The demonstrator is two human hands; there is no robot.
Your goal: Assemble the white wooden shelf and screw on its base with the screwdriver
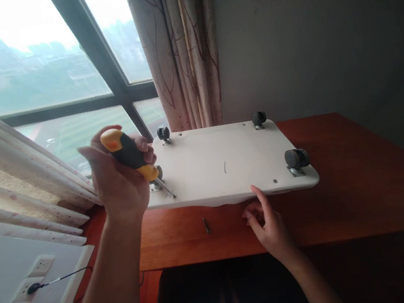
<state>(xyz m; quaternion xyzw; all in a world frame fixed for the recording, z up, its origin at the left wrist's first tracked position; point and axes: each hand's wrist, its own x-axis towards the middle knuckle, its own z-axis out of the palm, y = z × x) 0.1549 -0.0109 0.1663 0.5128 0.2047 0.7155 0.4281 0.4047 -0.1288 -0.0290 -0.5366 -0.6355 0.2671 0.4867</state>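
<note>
My left hand (121, 174) is wrapped round the yellow and black handle of a screwdriver (130, 153). The tool slants down to the right, its tip at a screw spot near the front left corner of a white panel (203, 161). Black casters stand up from the panel's corners, among them one at the front right (296, 160) and one at the back right (258, 119). The front left caster is partly hidden behind my left hand. At the panel's front edge, my right hand (269, 224) rests its stretched index finger, the other fingers loosely bent and holding nothing.
A loose screw (206, 225) lies on the reddish-brown wooden table (359, 185) in front of the panel. Wall sockets (36, 277) with plugged-in cables are at the lower left. Curtains (181, 50) hang beside the window behind the table.
</note>
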